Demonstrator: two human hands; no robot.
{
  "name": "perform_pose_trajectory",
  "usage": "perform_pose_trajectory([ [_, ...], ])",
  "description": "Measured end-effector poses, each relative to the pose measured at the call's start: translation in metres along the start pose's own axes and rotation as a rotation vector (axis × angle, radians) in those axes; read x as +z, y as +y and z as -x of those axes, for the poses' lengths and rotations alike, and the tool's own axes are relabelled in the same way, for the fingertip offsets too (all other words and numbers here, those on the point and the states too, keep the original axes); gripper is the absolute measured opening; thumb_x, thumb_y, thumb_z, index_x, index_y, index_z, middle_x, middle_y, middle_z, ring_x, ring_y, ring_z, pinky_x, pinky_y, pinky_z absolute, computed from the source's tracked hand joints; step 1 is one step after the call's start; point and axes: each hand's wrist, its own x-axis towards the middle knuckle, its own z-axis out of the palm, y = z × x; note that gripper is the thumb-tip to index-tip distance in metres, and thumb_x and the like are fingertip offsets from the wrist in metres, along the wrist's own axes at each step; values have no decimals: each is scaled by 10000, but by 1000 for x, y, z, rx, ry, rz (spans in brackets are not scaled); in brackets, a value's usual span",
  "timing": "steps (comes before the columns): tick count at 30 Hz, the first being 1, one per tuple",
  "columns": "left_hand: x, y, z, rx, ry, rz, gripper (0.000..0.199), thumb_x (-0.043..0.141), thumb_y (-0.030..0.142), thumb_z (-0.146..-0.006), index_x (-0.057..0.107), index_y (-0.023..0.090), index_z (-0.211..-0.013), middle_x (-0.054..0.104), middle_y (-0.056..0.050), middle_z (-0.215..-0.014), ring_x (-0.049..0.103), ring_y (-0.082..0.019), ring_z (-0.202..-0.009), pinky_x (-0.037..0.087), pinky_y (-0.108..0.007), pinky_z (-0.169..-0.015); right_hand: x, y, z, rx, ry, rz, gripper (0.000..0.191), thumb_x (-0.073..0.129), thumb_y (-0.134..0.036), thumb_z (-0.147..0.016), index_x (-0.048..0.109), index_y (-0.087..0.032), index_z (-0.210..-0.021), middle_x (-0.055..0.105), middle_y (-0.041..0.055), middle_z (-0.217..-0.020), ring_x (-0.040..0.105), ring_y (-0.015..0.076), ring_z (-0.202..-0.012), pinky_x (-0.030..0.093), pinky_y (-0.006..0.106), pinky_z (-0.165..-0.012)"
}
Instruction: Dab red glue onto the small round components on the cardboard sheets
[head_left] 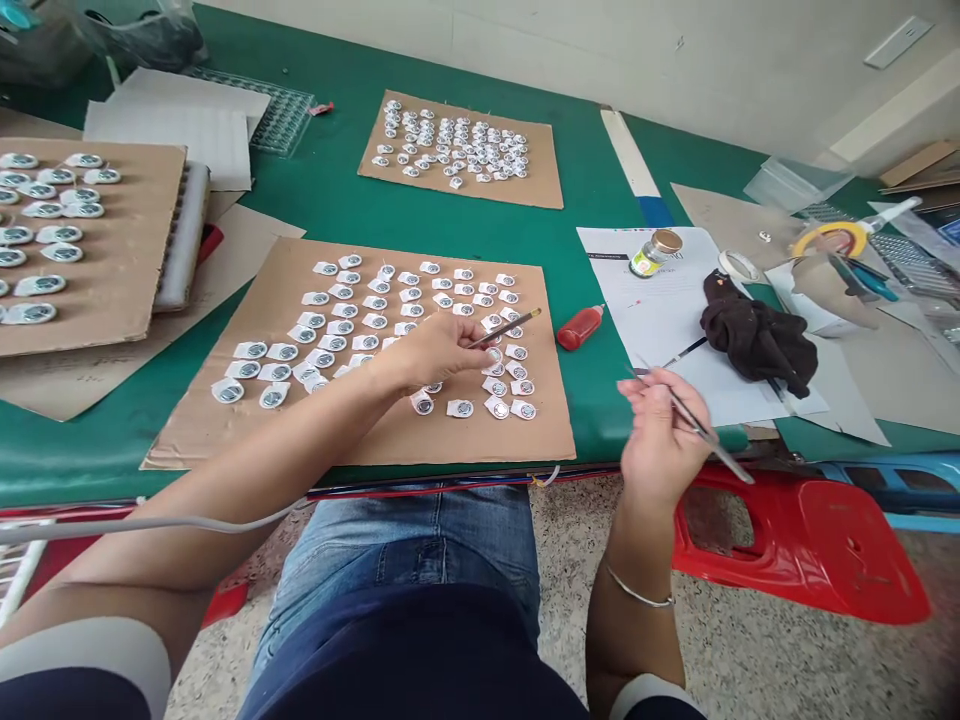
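Observation:
My left hand (442, 350) reaches over a cardboard sheet (360, 425), its fingers closed around a slim dark brush (510, 328) with a yellowish tip pointing right. Rows of small white tagged pieces with round dark-and-silver faces (460, 409) lie on that sheet, some hidden under my hand and forearm. Off the sheet's right side, my right hand (664, 430) pinches thin metal tweezers (709, 437), slightly blurred, above the table's front edge. Between the hands, a red squeeze bottle (580, 328) lies on its side on the green table.
A second cardboard sheet (551, 165) of similar pieces lies at the back; another (127, 300) sits raised at left. On white paper (611, 245) stand a small glass jar (655, 253), a dark cloth (757, 335) and a thin stick (686, 350). A red stool (855, 550) stands below right.

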Motion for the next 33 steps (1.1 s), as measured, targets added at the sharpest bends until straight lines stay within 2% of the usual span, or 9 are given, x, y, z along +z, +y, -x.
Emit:
perform_pose_trajectory([
  [5,20,-11,-14,-28,-113,305,162,656,212,-699,616,148,-842,607,1,-718,498,-58,-579,355,-172,-532,48,-19,31,-23,-133,-175,176,556,-265,-823,562,-200,-986,567,14,-879,662,130,-730,569,330,-712],
  [9,21,-9,-8,-91,-104,389,140,626,150,-719,621,147,-858,572,29,-630,441,-35,-483,322,-168,-477,64,-17,46,-12,-194,-178,184,525,-270,-843,541,-208,-1015,561,23,-918,675,132,-728,588,321,-695],
  [12,19,-8,-4,-98,-77,385,132,610,144,-732,632,148,-862,490,63,-515,328,-22,-395,273,-179,-435,68,-12,53,-56,-224,-134,201,504,-258,-856,539,-205,-1047,599,39,-922,683,154,-773,591,340,-725],
  [16,19,-11,-3,-55,-68,404,100,613,162,-729,627,148,-827,439,80,-474,283,-16,-375,243,-181,-420,68,-8,57,-150,-259,-95,244,552,-200,-827,569,-216,-1069,627,51,-956,675,172,-842,590,349,-742],
  [21,21,-16,-3,-22,-74,390,121,634,194,-699,634,140,-807,473,66,-518,314,-20,-405,245,-177,-424,68,-7,55,-213,-258,-67,274,588,-146,-795,594,-225,-1058,652,45,-934,666,171,-858,583,355,-755],
  [26,23,-20,-5,20,-57,361,149,637,215,-673,642,132,-797,545,27,-613,413,-45,-495,291,-177,-465,69,-8,53,-257,-268,-7,235,581,-173,-803,592,-211,-1035,657,48,-915,666,163,-838,590,332,-721],
  [33,23,-23,-4,25,-51,320,174,632,257,-674,646,138,-801,558,15,-627,414,-53,-497,286,-181,-457,68,-8,54,-259,-280,2,239,585,-167,-799,598,-214,-1033,656,45,-914,666,166,-836,584,341,-726],
])
